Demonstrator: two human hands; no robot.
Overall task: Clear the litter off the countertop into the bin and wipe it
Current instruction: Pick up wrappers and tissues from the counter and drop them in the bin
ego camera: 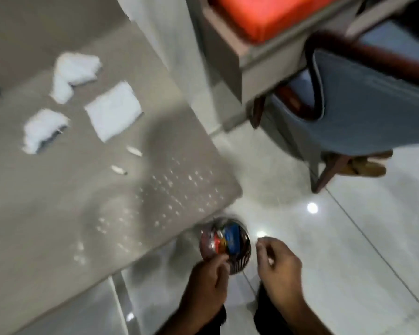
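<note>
Grey surface (58,201) carries white tissues (113,111); we hold both hands over the bin (225,245), left hand (209,274) grip curled together, right hand (279,267) grip loosely apart.

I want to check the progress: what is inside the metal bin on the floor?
The metal bin holds colourful litter, red and blue wrappers as far as the blur shows. The left hand covers its near rim, and deeper contents cannot be seen.
</note>
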